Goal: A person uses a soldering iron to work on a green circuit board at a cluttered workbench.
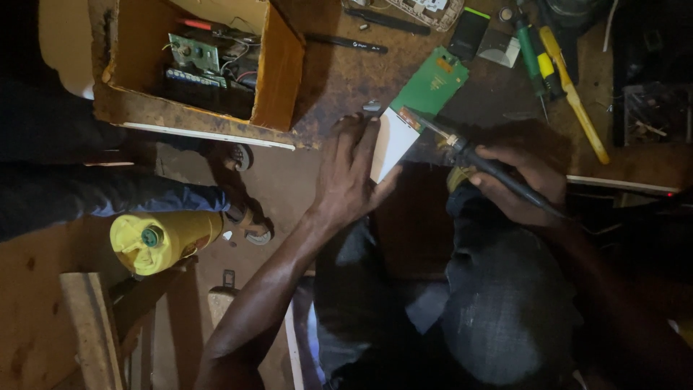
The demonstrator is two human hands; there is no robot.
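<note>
Head view: my left hand (350, 173) lies flat, fingers spread, pressing a thin white-backed panel (393, 142) at the tabletop (339, 79) edge; light, stiff, fragile, I judge, best held by its rims. My right hand (523, 177) is closed around a soldering iron (473, 155). Screwdrivers (559, 65) crowd the right; open floor lies left.

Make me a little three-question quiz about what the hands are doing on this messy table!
1. True or false: the right hand holds a soldering iron.
2. What does the left hand press on? A) white panel B) yellow jug C) pen
3. Fill in: the iron's tip touches the ____ circuit board.

Key: 1 true. 2 A, the white panel. 3 green.
</note>
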